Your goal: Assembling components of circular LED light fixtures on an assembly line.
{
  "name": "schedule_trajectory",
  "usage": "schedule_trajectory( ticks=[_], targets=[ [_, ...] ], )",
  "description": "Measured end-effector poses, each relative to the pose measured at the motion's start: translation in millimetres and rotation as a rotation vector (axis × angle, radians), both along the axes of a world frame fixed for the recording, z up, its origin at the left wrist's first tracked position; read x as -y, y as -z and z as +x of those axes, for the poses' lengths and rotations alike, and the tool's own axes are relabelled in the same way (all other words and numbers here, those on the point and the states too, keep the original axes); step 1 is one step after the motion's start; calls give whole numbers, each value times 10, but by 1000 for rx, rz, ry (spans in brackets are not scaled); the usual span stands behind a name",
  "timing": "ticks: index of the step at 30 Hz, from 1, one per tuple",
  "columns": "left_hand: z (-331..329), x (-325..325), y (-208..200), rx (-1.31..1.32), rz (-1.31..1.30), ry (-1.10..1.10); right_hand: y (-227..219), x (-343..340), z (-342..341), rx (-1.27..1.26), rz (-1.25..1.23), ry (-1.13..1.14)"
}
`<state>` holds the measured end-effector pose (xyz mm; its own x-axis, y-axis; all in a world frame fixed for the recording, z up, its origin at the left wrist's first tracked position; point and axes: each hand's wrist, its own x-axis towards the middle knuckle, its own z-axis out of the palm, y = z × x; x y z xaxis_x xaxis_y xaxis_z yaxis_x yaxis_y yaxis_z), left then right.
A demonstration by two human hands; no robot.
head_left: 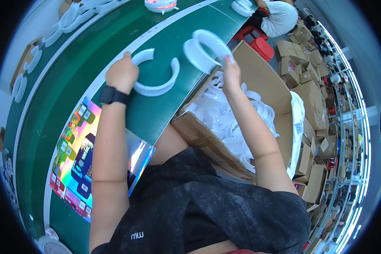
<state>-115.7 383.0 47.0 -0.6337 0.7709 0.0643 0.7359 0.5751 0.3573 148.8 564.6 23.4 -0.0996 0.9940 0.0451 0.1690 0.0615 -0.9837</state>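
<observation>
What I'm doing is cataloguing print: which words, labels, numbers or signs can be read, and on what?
I won't copy the wording, only place it.
Black cloth T-shirt: pale letters, legible.
Shiny rainbow-coloured printed sheet: lettering on a dark panel, partly hidden by the left forearm; small labels, unreadable.
White plastic bag: code and print, too small.
White curved plastic band in the right hand: none visible.

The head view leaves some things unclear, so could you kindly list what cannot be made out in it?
All in the head view:
Left hand: its back hides most of its fingers and how they meet the white ring.
Shiny sheet: the left forearm covers part of it.
Box: white pieces hide its bottom.
Pink-lit thing: cut off by the top edge.
</observation>
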Motion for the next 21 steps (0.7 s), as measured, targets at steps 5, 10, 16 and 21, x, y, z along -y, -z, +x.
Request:
schedule_trajectory(
  ticks=[5,10,16,21],
  targets=[
    [-163,105,11,-36,62,56,154,-131,-218,516,474,-78],
    [-227,107,-62,614,131,58,-79,129,-120,753,879,-318],
    [-192,8,-12,660,202,50,-320,72,-344,884,1079,-360],
    [-223,27,25,810,250,46,-447,313,-894,918,491,-593]
  ],
)
